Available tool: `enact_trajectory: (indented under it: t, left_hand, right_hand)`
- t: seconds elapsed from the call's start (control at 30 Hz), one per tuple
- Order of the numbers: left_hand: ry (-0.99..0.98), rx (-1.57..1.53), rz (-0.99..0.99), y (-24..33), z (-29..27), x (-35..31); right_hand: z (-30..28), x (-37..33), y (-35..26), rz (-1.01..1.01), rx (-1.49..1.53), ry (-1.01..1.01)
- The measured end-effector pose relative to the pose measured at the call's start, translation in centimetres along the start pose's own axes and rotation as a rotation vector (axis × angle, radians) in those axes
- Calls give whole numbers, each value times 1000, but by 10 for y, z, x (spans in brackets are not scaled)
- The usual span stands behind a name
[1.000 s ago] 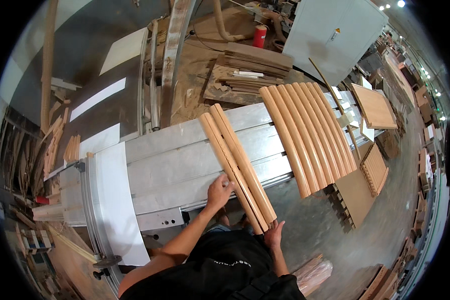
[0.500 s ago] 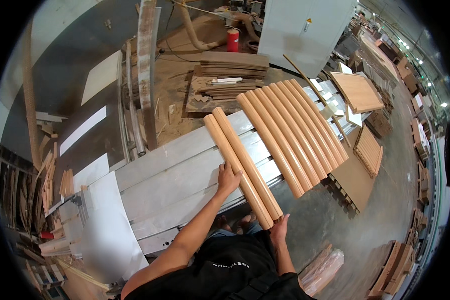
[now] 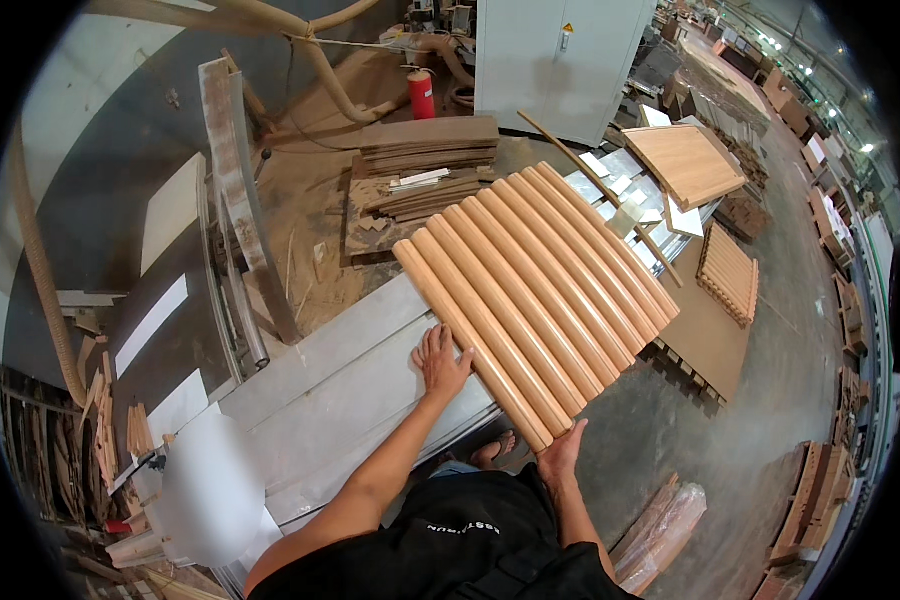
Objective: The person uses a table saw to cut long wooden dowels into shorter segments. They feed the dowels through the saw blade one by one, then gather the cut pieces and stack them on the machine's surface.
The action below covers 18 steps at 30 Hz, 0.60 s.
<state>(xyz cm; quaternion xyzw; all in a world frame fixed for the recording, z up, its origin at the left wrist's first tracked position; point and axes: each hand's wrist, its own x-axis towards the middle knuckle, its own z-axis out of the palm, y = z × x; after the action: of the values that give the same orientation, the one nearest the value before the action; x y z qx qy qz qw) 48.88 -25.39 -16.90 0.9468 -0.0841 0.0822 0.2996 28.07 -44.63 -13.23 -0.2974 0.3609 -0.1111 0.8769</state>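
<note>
Several rounded, light-brown wooden slats [image 3: 530, 290] lie side by side on a grey metal table [image 3: 320, 400], forming a ribbed panel. My left hand [image 3: 442, 362] rests on the table with its fingers spread. Its fingertips and thumb touch the outer side of the leftmost slat. At the near ends of the two leftmost slats, my right hand [image 3: 564, 450] lies against the wood, thumb up and apart from the fingers. Those fingers are partly hidden by the slat ends.
Beyond the slats lie a wooden stick [image 3: 600, 190] and a flat wooden panel [image 3: 685, 165]. Another ribbed stack [image 3: 727, 275] rests on a brown board at the right. Boards [image 3: 430, 145] are piled behind the table, near a red fire extinguisher [image 3: 421, 95]. Plastic-wrapped strips [image 3: 660, 535] lie on the floor.
The two slats nearest my left hand have moved right against the others, closing the gap. Both hands have stayed at them, and the view has shifted.
</note>
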Motion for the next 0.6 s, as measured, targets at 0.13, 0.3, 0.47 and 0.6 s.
enact_trajectory:
  t: [0.13, 0.3, 0.47, 0.6]
  left_hand:
    - [-58, -6, 55, 10, -8, 2]
    - [-19, 19, 53, 6, -1, -1]
    - [-91, 132, 12, 5, -1, 1]
    - [-65, 102, 38, 5, -2, -1]
  right_hand:
    - [-14, 8, 2, 16, 23, -18]
    - [-13, 21, 11, 58, -60, 30]
    - [16, 0, -7, 145, -19, 112]
    - [11, 10, 7, -1, 69, 130]
